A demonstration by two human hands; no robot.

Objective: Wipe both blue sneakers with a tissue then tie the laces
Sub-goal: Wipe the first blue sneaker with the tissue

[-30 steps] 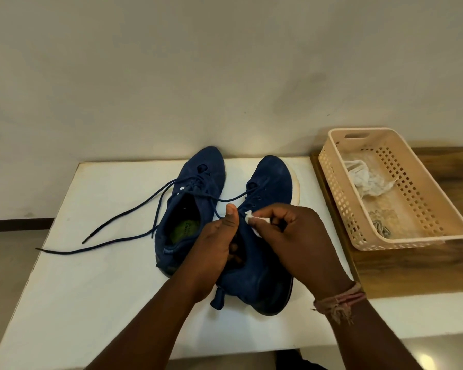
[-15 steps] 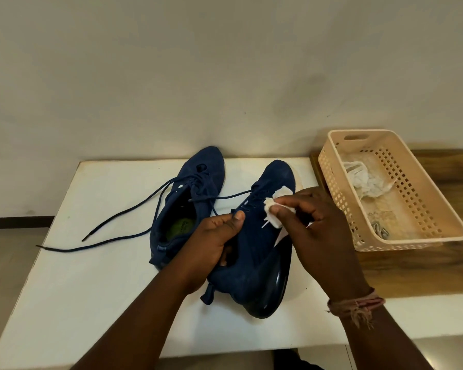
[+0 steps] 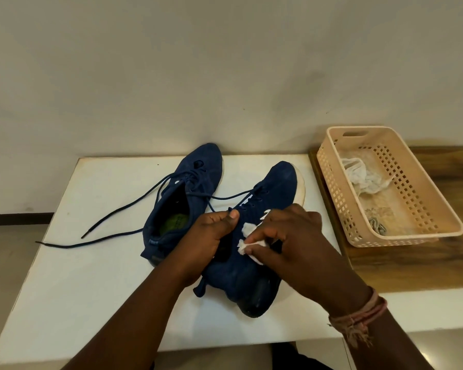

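Observation:
Two blue sneakers lie on a white table. The left sneaker rests flat, its dark laces untied and trailing to the left. The right sneaker is tilted onto its side, sole facing right. My left hand grips this shoe at its collar, thumb on top. My right hand pinches a crumpled white tissue and presses it against the shoe's side near the opening.
A beige perforated plastic basket stands to the right on a wooden surface, holding crumpled used tissues and a small grey item. A wall rises right behind the table.
My right hand moved the tissue forward along the right sneaker, then back down toward the collar. The shoe tipped further onto its side. My left hand kept its grip.

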